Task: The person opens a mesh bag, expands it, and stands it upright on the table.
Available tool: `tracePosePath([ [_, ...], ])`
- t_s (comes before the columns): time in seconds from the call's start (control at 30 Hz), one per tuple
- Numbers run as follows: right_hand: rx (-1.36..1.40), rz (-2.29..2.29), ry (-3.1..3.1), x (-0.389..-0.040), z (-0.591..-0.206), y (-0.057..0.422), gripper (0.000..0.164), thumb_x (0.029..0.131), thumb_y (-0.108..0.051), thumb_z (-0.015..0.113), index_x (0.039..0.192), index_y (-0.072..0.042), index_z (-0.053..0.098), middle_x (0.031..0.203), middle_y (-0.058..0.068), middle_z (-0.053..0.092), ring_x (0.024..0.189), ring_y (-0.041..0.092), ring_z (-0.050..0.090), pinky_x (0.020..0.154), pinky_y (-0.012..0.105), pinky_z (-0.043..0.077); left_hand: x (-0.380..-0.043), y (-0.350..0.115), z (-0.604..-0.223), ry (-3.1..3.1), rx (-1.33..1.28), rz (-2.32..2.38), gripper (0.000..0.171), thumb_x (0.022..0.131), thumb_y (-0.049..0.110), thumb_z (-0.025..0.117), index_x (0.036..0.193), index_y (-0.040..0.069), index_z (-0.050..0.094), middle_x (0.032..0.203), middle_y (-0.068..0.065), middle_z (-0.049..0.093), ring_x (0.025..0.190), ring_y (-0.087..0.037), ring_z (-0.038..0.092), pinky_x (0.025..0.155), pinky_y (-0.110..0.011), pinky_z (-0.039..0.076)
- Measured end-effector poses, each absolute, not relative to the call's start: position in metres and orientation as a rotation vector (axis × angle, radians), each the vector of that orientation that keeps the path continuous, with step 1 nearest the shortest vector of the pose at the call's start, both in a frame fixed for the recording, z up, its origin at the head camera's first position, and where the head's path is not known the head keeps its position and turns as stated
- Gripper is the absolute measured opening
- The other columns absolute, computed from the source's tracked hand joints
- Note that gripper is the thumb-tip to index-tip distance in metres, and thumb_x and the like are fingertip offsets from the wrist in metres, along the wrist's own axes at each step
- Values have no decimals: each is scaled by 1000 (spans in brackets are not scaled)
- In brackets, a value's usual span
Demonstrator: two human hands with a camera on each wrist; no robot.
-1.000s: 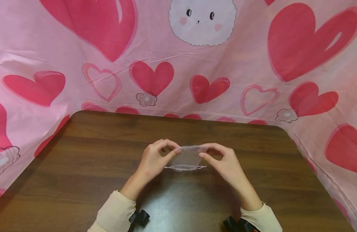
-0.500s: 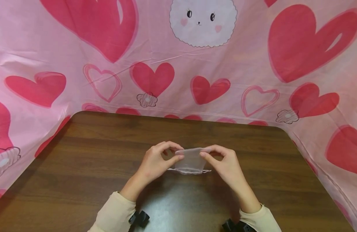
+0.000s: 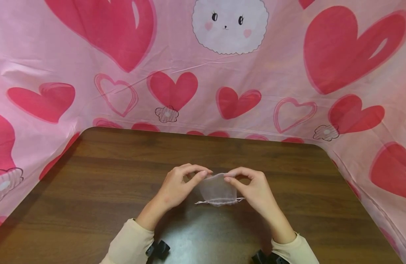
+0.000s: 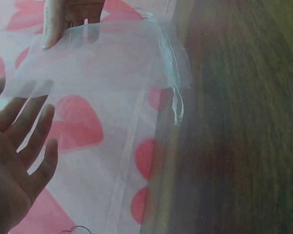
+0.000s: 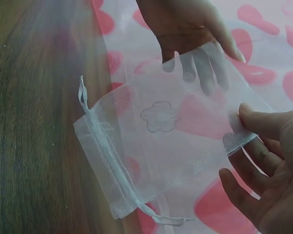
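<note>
A sheer white drawstring pouch hangs from its closed end, its gathered mouth and white cords toward the person. My right hand pinches the far edge near the right corner; in the right wrist view the right thumb lies on the front, with fingertips showing through from behind. At the left corner is my left hand. Its extended fingers lie behind the mesh in the right wrist view, while the thumb stands apart at the pouch's edge. Nothing shows inside the pouch.
A dark brown wooden table lies beneath the hands. Pink cloth with red hearts surrounds its back and sides. A black wrist camera sits at the left cuff, another black device at the right.
Both hands and the pouch have come slightly down toward the person. The right fingers have shifted left along the pouch's far edge, and the left thumb now stands off the mesh.
</note>
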State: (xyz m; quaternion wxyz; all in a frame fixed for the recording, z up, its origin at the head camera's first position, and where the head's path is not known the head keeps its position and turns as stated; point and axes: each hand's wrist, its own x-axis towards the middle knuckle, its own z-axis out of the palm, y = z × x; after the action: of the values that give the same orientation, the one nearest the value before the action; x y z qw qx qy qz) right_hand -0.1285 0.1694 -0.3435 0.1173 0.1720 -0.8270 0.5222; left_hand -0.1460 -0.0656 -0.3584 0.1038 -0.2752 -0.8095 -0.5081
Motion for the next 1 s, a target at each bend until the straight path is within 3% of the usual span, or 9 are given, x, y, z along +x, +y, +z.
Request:
tracePosePath([
  [0.3,657,1508,-2432,-128,-344,168,9,85,-7,78,90,-14,77,86,-1,74,82,12,66,73,27,51,-143,-65,-355,-2566,-810,-1456,18,95,41,65,105,30,76,97,17,70,84,-6,60,75,-32,50],
  [0.47,718,1507,-2427,-127,-344,167,14,84,-1,76,90,-14,77,87,-2,73,84,13,67,76,30,51,-142,-65,-355,-2635,-854,-1433,19,92,45,68,103,31,77,93,21,69,86,-4,60,78,-36,50],
  [0.67,730,1509,-2441,-125,-343,165,18,84,1,76,89,-15,77,87,-8,73,85,13,67,77,32,52,-140,-65,-354,-2611,-965,-1448,18,91,38,72,102,26,77,85,21,67,85,-2,61,80,-37,51],
  [1.0,759,1487,-2426,-123,-343,164,18,84,1,76,93,-15,77,89,-8,73,86,12,67,76,33,53,-139,-63,-353,-2552,-970,-1410,10,89,31,75,95,23,79,86,18,70,79,-1,60,75,-34,50],
])
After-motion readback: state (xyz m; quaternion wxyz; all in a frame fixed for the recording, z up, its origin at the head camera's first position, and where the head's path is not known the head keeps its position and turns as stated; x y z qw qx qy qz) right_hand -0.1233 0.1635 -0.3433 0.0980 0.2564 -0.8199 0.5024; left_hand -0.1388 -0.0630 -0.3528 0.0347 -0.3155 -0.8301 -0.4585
